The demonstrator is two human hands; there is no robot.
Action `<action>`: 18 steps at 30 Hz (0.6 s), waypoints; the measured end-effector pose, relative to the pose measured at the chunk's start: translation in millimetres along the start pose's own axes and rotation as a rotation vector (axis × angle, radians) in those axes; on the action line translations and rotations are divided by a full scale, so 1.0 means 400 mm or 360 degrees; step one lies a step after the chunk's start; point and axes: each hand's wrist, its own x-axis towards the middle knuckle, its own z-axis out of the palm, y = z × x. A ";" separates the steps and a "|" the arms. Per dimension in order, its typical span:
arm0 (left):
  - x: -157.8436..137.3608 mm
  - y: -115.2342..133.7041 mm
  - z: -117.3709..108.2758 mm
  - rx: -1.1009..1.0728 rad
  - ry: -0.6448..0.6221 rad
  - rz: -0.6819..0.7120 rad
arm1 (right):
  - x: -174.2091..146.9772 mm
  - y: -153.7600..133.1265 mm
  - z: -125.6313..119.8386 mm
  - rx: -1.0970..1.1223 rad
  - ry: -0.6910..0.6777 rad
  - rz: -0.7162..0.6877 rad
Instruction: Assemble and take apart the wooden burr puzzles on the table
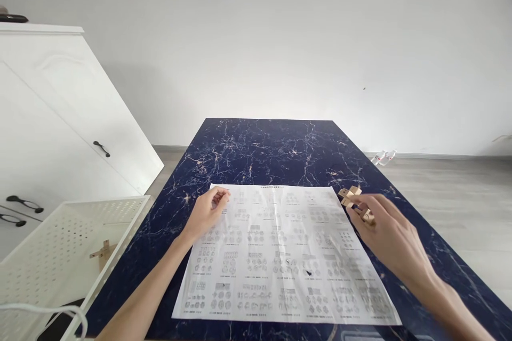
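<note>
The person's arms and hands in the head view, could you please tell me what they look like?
The left hand and right hand show no glove, watch or bracelet. The left forearm and right forearm are bare, without visible sleeves, cables or markings.

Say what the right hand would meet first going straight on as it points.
The wooden blocks at the fingertips of the right hand; depth is unclear, so it may already touch them.
</note>
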 end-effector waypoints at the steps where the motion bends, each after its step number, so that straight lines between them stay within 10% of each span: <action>1: -0.003 -0.004 0.001 0.0006 -0.0004 0.0008 | 0.022 0.015 0.006 -0.0135 0.0016 -0.0054; 13: -0.018 -0.020 0.010 0.0182 -0.0053 0.0131 | 0.167 0.127 0.064 -0.0609 -0.0377 -0.0242; 18: -0.024 -0.028 0.016 0.0309 -0.0082 0.0250 | 0.160 0.099 0.035 -0.0432 -0.0190 -0.0422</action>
